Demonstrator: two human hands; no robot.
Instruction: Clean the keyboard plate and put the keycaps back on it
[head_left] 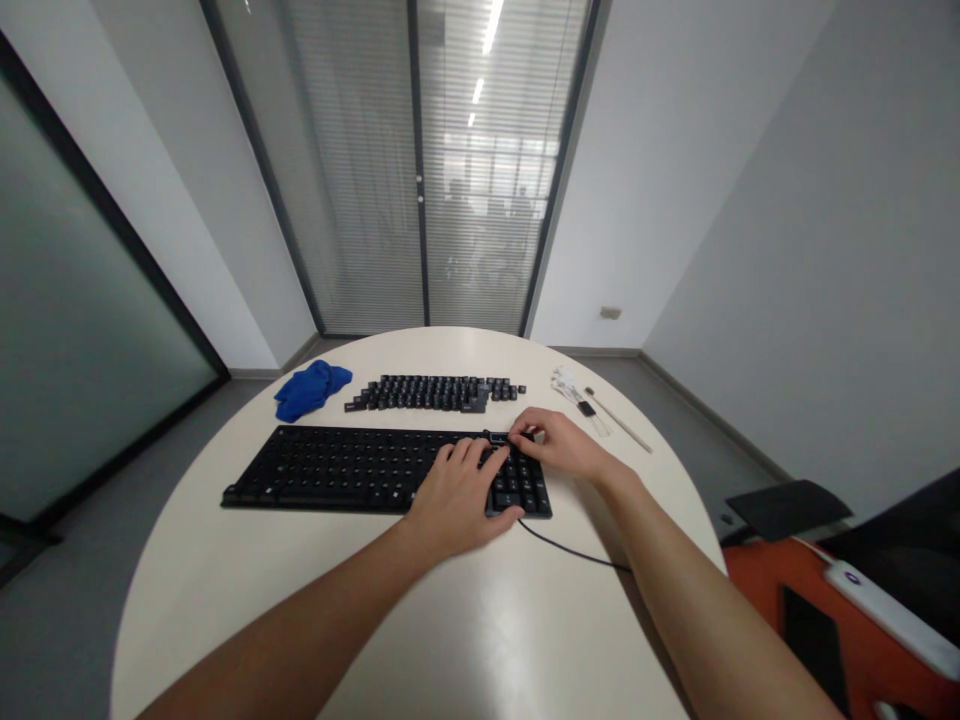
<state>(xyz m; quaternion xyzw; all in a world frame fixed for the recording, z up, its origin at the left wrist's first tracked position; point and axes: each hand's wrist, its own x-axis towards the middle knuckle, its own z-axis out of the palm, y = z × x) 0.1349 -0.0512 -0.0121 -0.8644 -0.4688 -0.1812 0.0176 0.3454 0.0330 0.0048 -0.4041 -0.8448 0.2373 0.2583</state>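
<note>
A black keyboard (330, 468) lies on the round table, bare of keycaps over most of its left and middle part. Keycaps still sit on its number pad (517, 485) at the right end. My left hand (461, 495) rests on the keyboard beside the number pad with fingers spread, the thumb near the front edge. At the upper right corner, my right hand (559, 443) has thumb and fingertips drawn together; whatever is between them is too small or hidden to make out. Behind the keyboard, loose black keycaps (427, 392) are laid out in rows.
A blue cloth (309, 388) lies at the back left of the table (442, 620). To the right are a wire keycap puller (587, 409), a thin brush (619, 420) and crumpled white material (564, 382). A cable (574, 550) runs under my right arm. An orange chair (780, 575) stands at right.
</note>
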